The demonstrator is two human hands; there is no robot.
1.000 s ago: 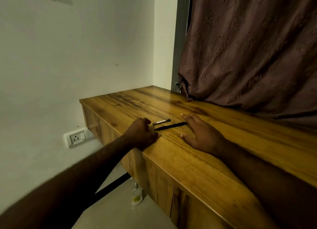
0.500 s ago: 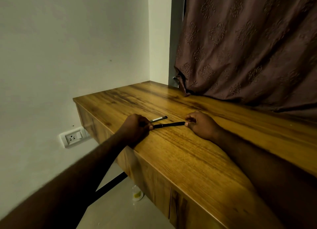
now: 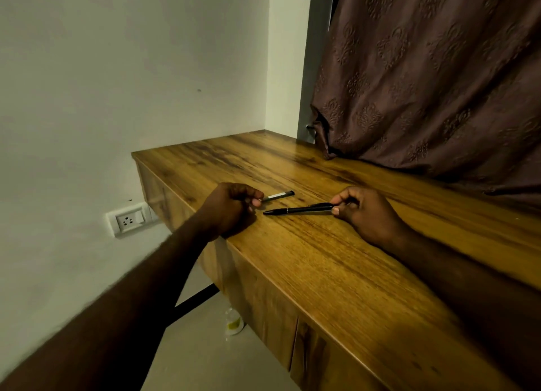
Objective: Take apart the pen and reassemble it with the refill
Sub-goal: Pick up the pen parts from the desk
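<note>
Slim black clip pen (image 3: 298,209) near the tabletop's (image 3: 322,267) front edge, its rear end pinched by the right hand (image 3: 369,215). The left hand (image 3: 231,212) pinches the pale, black-tipped refill (image 3: 278,195) just behind it.

Left hand (image 3: 229,212) curled at desk (image 3: 322,273) front edge, thumb and index pinching refill (image 3: 278,195) end. Right hand (image 3: 366,212) pinches pen (image 3: 298,209) end; both forearms extended.
</note>
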